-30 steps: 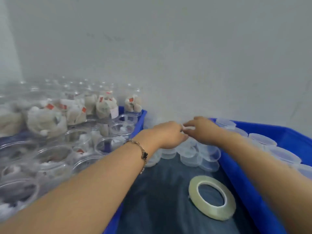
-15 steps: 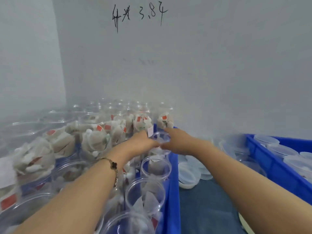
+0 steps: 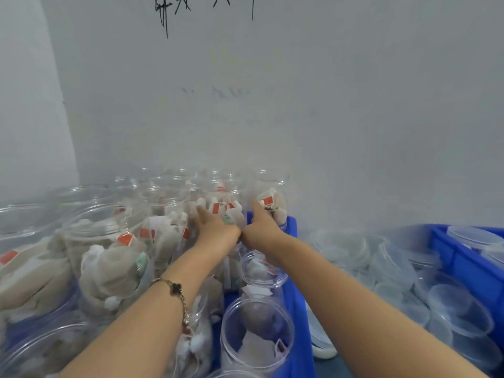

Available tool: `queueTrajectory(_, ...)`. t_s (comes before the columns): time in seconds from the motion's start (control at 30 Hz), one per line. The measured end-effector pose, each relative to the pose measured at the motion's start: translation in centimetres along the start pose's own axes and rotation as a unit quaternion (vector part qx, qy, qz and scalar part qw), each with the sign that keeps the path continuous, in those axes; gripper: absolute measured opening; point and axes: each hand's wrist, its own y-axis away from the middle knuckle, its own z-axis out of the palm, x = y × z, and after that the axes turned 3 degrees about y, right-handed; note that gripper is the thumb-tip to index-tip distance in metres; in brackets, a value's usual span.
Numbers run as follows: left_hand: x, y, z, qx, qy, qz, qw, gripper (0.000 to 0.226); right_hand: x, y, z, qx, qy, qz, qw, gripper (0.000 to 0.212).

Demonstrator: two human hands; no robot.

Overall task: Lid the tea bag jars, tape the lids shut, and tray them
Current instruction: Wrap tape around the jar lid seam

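Both hands are at a clear jar (image 3: 240, 227) of tea bags standing far back in the left blue crate (image 3: 293, 268), near its right wall and close to the white wall behind; the jar is mostly hidden between the hands, so its mouth cannot be read, and whether a lid is already on it I cannot tell. The left hand (image 3: 216, 227) cups it from the left and the right hand (image 3: 260, 227) from the right, each with its forefinger stretched forward along the side and the other fingers apparently curled round the jar, thumbs nearly touching. The step looks like seating a lid or taking hold of the jar to bring it nearer. To do it well, squeeze evenly from both sides, keep the jar upright, and check that no tea bag tag pokes over the rim before pressing down. Lift straight up before drawing it back, since neighbouring jars press in: a filled jar (image 3: 268, 203) sits just beyond the right forefinger, an open jar (image 3: 261, 268) lies directly below the right wrist, and another (image 3: 256, 331) stands nearer still. The crate's right wall is tight beside the right forearm. Freer room lies to the right, over the loose lids (image 3: 395, 268) heaped between the crates, with the second blue crate (image 3: 463, 263) of lids beyond.
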Motion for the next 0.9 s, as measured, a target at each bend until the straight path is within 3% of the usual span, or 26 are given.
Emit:
queueTrajectory(0.13,0.1,-0.4,0.4,0.019,0.040,0.013,0.999,0.092,-0.1,0.0,-0.2,-0.024,-0.050,-0.010,0.998,0.073)
queueTrajectory(0.37,3.1,4.1,1.8,-0.006,0.090,0.065,0.994,0.090,-0.4,4.0,-3.6,0.048,-0.111,-0.039,0.992,0.059)
queueTrajectory(0.5,5.4,8.9,2.6,0.020,0.084,0.107,0.991,0.084,-0.8,7.7,-7.2,0.096,-0.089,-0.048,0.990,0.065)
queueTrajectory(0.63,7.3,14.1,5.2,0.065,0.056,0.073,0.994,0.100,-0.1,13.1,-9.6,0.131,-0.132,-0.033,0.982,0.068)
queueTrajectory(0.73,7.4,18.6,7.9,0.062,0.064,0.032,0.995,0.094,2.2,17.3,-10.1,0.186,-0.164,-0.015,0.969,0.065)
queueTrajectory(0.9,3.7,24.6,12.0,0.049,0.057,-0.005,0.997,0.083,7.6,23.7,-9.4,0.196,-0.215,0.042,0.956,0.049)
